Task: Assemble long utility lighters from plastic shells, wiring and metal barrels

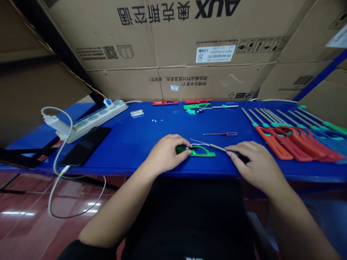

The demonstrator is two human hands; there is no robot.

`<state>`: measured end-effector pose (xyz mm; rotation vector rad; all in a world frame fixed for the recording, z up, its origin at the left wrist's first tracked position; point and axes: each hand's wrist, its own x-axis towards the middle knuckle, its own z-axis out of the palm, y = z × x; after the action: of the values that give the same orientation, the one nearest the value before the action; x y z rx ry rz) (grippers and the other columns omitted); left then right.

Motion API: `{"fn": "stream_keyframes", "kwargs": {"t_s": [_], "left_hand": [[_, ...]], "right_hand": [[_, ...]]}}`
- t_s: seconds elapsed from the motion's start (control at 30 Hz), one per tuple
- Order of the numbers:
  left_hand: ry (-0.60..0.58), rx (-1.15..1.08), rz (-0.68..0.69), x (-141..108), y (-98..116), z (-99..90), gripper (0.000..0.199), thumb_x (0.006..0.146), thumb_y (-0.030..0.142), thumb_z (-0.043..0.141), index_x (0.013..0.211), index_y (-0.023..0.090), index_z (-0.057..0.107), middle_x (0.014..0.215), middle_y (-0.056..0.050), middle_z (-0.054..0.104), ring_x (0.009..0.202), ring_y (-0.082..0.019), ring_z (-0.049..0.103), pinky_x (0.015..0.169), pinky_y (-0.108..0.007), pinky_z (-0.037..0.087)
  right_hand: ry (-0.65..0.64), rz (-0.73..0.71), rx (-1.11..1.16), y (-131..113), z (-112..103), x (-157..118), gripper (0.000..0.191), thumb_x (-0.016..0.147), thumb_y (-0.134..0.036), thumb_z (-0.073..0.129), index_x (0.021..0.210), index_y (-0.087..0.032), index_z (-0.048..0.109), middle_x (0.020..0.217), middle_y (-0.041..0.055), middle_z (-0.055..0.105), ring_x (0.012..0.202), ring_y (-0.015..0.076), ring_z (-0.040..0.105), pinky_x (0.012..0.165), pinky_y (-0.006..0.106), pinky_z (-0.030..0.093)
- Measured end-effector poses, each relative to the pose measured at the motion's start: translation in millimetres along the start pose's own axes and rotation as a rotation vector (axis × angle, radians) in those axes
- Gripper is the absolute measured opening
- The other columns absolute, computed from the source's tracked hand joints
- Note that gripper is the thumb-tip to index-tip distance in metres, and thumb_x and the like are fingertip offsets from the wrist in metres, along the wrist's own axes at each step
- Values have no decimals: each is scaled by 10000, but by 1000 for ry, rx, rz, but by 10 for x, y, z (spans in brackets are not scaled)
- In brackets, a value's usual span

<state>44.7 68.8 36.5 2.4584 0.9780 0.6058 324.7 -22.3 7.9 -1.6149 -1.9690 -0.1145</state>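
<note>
My left hand (169,154) is closed on the left end of a green lighter casing (203,153) near the table's front edge. A white wire runs from the casing to a thin metal tube (217,147). The tube's right end is pinched between the thumb and fingers of my right hand (252,160). Something dark with a green part shows under the right fingers, mostly hidden. Behind the casing lies a screwdriver (229,134) with a clear and red handle.
Finished-looking red lighters (294,144) and blue ones lie at the right. Red casings (165,103), a green casing (196,106) and metal parts (137,113) lie at the back. A power strip (92,121) and a phone (85,146) with cables occupy the left.
</note>
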Motion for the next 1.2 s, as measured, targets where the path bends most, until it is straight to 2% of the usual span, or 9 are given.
{"fn": "stream_keyframes", "kwargs": {"t_s": [0.13,0.27,0.33,0.47,0.6,0.83,0.97,1.13,1.2], "left_hand": [[32,-44,-20,34,-1,38,107,890,234,652,945,226,743,1010,-21,745,971,-209,668,913,-383,500],[52,-113,-46,32,-28,79,68,860,213,671,891,217,732,941,-8,741,895,-184,672,855,-344,511],[59,-124,-37,24,-29,96,59,846,195,675,873,209,725,922,-4,735,877,-176,668,824,-325,510],[92,-88,-14,4,-9,119,67,844,157,664,852,202,713,897,-3,730,879,-182,647,852,-342,487],[107,-78,-4,-12,-1,119,65,879,155,641,870,196,690,927,-12,727,908,-189,634,884,-354,474],[116,-46,43,-15,-14,137,68,899,147,630,927,196,669,962,-19,720,930,-197,630,901,-370,470],[120,-43,33,-23,-31,145,182,862,180,705,1041,195,673,948,-24,715,914,-202,635,869,-371,480],[180,-18,97,-30,-24,128,30,879,210,703,909,202,699,940,-17,724,883,-194,629,840,-359,473],[214,-21,120,-33,-15,126,42,897,181,673,921,205,698,907,-11,716,861,-180,624,826,-342,473]], "right_hand": [[-7,-4,-83,-1,-1,14,189,934,-339,567,978,-271,738,989,55,726,945,290,653,882,504,471],[8,-86,-73,-172,-32,166,192,934,-329,579,1018,-248,731,1058,82,703,996,287,627,901,490,478],[-80,-190,-15,-299,-23,305,205,945,-312,571,1058,-247,729,1096,85,692,1028,272,613,905,460,490],[-313,-331,-25,-490,42,613,324,967,-251,522,1242,-236,692,1193,103,660,1078,283,582,904,477,477],[-401,-388,-3,-526,115,830,335,952,-217,529,1241,-237,698,1204,100,653,1101,278,569,922,464,455],[-434,-391,26,-493,186,962,181,927,-232,588,1032,-229,735,1093,67,690,1027,250,593,901,427,423],[-399,-383,44,-487,176,969,159,943,-219,551,966,-206,708,1019,62,705,978,231,599,888,405,416],[-354,-386,89,-501,131,939,138,928,-238,583,966,-218,714,982,45,727,954,220,621,867,387,416],[-349,-382,108,-508,114,928,141,934,-246,583,971,-219,717,957,39,736,935,217,632,860,384,418]]}}
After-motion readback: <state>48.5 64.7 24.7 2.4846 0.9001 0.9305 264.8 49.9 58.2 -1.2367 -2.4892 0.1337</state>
